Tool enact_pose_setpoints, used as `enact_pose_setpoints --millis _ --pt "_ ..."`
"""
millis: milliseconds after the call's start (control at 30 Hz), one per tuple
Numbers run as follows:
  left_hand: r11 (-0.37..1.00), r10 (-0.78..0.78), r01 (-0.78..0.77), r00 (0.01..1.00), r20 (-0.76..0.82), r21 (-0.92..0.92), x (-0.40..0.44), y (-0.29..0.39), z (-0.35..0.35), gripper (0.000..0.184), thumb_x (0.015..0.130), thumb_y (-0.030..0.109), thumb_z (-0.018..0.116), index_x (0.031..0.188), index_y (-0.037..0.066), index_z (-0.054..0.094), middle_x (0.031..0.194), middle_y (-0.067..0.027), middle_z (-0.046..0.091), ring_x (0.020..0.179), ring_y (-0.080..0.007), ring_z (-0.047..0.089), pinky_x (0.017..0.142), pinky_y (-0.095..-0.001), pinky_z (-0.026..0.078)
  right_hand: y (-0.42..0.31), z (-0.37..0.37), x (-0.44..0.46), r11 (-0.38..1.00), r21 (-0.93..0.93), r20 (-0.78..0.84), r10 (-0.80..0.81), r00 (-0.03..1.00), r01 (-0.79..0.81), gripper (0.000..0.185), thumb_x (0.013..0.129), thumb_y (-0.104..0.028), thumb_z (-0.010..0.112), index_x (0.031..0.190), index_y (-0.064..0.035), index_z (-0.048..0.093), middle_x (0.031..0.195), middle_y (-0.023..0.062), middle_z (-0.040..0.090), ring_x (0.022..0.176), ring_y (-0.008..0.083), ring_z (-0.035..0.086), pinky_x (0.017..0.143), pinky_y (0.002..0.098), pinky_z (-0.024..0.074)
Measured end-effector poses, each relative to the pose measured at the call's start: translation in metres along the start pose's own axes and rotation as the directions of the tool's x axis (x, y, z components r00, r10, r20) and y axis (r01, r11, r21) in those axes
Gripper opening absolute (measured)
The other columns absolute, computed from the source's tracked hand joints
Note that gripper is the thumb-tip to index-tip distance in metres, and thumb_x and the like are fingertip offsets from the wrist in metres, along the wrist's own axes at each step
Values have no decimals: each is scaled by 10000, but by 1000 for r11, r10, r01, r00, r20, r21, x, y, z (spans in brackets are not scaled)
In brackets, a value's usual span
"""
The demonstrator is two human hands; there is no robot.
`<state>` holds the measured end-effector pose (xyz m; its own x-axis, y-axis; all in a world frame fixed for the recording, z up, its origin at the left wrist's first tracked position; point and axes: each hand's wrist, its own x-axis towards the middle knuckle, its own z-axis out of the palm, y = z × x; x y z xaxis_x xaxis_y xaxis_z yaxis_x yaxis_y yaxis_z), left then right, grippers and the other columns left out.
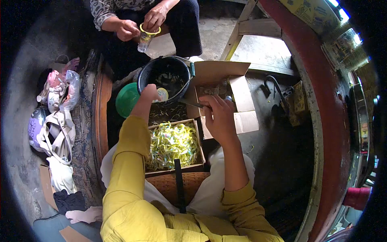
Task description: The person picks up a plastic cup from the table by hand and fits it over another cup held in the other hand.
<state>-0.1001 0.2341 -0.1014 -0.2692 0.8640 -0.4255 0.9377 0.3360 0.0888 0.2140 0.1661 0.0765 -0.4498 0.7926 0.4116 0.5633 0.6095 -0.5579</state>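
So the left hand [150,92] is out over the near edge of a dark bucket [150,67], and it looks closed round a clear cup [163,94] with a yellowish rim. Most of those fingers are hidden, so I can't tell the exact grip. The cup pokes out on the right side of that hand, round end more or less toward the camera, so its long axis is too foreshortened to call.

The right hand [219,115] is pinching a thin dark tool [193,104], fingers bent around the back end. It's too small to say for sure what kind, maybe a blade.

The bit that matters imo: the tool runs leftward out of the right hand, roughly sideways, with its tip aimed at the cup. There's a small gap there, not touching. The left hand is clearly the nearer one to the cup, and the cup sits between the two hands.

Just below both hands there's a box [199,141] heaped with yellow strips [173,145]. A green basin [125,101] is left of the left hand, and an open carton [245,121] is under and beyond the right.
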Motion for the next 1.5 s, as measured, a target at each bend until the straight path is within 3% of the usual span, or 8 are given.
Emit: enact_pose_setpoints --millis 67,167,267,600,1100,1400,1500 --pt "998 -47 49 997 69 -34 -2 0 -6 596 455 325 809 906 -2 598 968 -158 603 898 -281 587 764 -363 480 -1 -1 1 1000 -6 9 5 1000 -5 216 731 -8 529 932 -81 551 844 70 601 714 250 565 731 356 364" --pt "988 -101 118 981 164 -96 -5 1 -17 584 471 326 802 905 -6 595 960 -158 604 894 -288 587 755 -368 481 -1 -2 0 1000 14 8 -1 1000 1 222 719 -5 542 927 -81 554 827 72 612 704 242 573 728 349 362" --pt "991 -74 76 997 22 -111 -4 -5 -10 561 479 315 796 895 -4 596 957 -161 603 889 -290 589 745 -373 482 -3 -4 1 998 54 48 11 999 -14 227 712 -2 551 925 -82 556 823 71 619 698 233 582 727 347 362" --pt "986 -139 138 990 -5 -96 -8 -2 -34 545 507 346 762 905 11 601 961 -162 602 896 -285 588 756 -380 481 -3 -1 -1 1000 26 22 0 1000 -1 239 718 1 559 938 -94 554 821 57 623 702 210 588 762 344 353" --pt "988 -138 137 990 -7 -72 -16 -1 -60 551 521 353 733 943 26 594 1012 -148 590 952 -283 563 799 -379 452 -1 3 0 999 33 15 -40 999 39 245 709 10 560 934 -85 552 831 48 621 696 201 586 747 334 366" --pt "992 -63 50 991 -114 -115 -18 -7 -73 554 533 360 736 936 6 595 989 -154 596 924 -287 576 770 -373 470 -7 2 0 999 30 42 -22 999 20 244 709 21 557 931 -81 561 817 49 620 685 190 586 733 320 370" --pt "987 -104 90 989 -107 -130 -16 -8 -86 535 555 358 728 941 7 607 995 -159 596 916 -290 582 770 -378 474 -7 3 0 998 54 45 -28 999 26 250 705 32 556 930 -78 561 814 52 620 677 186 587 736 316 371"
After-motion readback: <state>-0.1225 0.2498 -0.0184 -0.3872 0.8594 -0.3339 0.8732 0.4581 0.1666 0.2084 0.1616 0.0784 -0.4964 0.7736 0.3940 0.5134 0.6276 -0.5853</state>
